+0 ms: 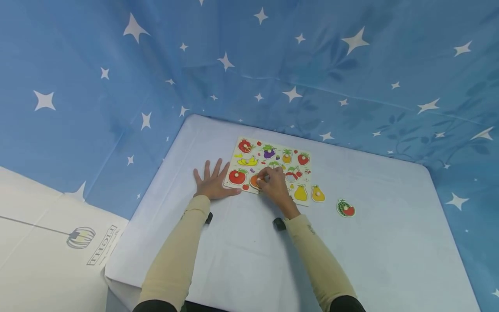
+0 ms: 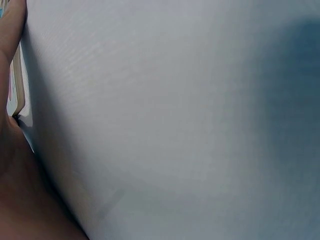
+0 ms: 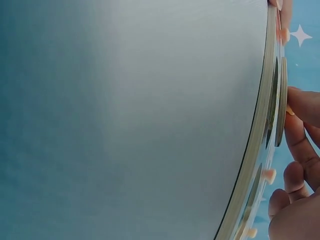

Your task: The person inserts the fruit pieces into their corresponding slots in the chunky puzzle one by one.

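A wooden fruit peg puzzle board (image 1: 259, 151) lies on the white-covered table. My right hand (image 1: 274, 186) pinches the small peg of a round orange fruit puzzle piece (image 1: 254, 182) at the board's lower middle. In the right wrist view, that piece (image 3: 282, 102) stands slightly off the board's face, its peg between thumb and fingertip. My left hand (image 1: 213, 184) lies flat with fingers spread at the board's left edge, the thumb stretched along the lower left corner. Part of the board is hidden under my right hand.
A pear piece (image 1: 318, 193) lies just off the board's right edge, and a watermelon piece (image 1: 345, 208) sits farther right on the table (image 1: 390, 242). Blue star-patterned cloth (image 1: 312, 65) hangs behind. A white printed panel (image 1: 46, 242) stands at the left.
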Demonstrator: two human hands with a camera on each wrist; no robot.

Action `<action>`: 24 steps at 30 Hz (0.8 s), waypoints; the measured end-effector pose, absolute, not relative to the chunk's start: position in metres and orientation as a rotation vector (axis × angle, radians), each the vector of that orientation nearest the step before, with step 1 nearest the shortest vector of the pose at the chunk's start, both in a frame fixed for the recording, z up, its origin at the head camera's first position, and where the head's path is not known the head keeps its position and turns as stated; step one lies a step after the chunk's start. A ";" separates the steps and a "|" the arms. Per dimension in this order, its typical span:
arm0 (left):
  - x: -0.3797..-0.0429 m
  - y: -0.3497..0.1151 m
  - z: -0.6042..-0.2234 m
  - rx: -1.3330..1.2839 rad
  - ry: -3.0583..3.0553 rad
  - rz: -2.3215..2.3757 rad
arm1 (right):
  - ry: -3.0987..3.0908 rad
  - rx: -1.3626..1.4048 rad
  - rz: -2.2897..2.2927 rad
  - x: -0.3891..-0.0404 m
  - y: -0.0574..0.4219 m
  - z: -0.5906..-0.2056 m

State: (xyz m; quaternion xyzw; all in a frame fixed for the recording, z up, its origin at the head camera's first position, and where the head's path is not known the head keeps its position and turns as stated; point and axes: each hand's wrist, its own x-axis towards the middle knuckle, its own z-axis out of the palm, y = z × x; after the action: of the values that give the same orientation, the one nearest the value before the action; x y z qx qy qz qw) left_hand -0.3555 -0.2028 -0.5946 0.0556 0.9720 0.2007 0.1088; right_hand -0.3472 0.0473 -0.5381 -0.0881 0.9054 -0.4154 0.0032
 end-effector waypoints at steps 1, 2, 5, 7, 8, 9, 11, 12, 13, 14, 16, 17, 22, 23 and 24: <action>-0.356 -0.203 -0.595 0.164 2.858 0.592 | 2.840 -0.272 -1.299 -0.347 0.047 -0.538; -0.356 -0.202 -0.594 0.165 2.856 0.593 | 2.838 -0.266 -1.297 -0.347 0.047 -0.539; -0.355 -0.202 -0.594 0.161 2.856 0.596 | 2.840 -0.253 -1.275 -0.348 0.047 -0.540; -0.355 -0.201 -0.594 0.161 2.856 0.597 | 2.839 -0.243 -1.257 -0.348 0.047 -0.540; -0.355 -0.201 -0.593 0.162 2.856 0.597 | 2.839 -0.244 -1.250 -0.349 0.047 -0.540; -0.355 -0.201 -0.593 0.163 2.857 0.599 | 2.843 -0.246 -1.234 -0.349 0.047 -0.541; -0.355 -0.201 -0.593 0.167 2.858 0.603 | 2.847 -0.256 -1.210 -0.350 0.046 -0.540; -0.355 -0.201 -0.593 0.167 2.858 0.602 | 2.851 -0.261 -1.195 -0.350 0.046 -0.541; -0.355 -0.201 -0.593 0.167 2.858 0.602 | 2.854 -0.267 -1.182 -0.351 0.046 -0.540; -0.355 -0.202 -0.592 0.167 2.857 0.602 | 2.856 -0.270 -1.171 -0.351 0.045 -0.540; -0.355 -0.201 -0.592 0.167 2.853 0.597 | 2.859 -0.271 -1.149 -0.351 0.045 -0.539; -0.355 -0.201 -0.591 0.169 2.852 0.591 | 2.860 -0.270 -1.144 -0.351 0.045 -0.539; -0.352 -0.200 -0.585 0.169 2.839 0.593 | 2.890 -0.293 -1.087 -0.350 0.045 -0.536; -0.351 -0.200 -0.583 0.165 2.833 0.600 | 2.899 -0.303 -1.070 -0.350 0.044 -0.536; -0.350 -0.200 -0.581 0.160 2.831 0.596 | 2.907 -0.315 -1.050 -0.350 0.044 -0.536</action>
State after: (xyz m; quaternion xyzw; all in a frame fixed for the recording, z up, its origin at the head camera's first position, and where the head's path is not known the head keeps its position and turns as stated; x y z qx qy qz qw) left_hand -0.3502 -0.1996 -0.5814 0.0547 0.9698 0.2041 0.1220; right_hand -0.3502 0.0441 -0.5360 -0.1013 0.9356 -0.3379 0.0172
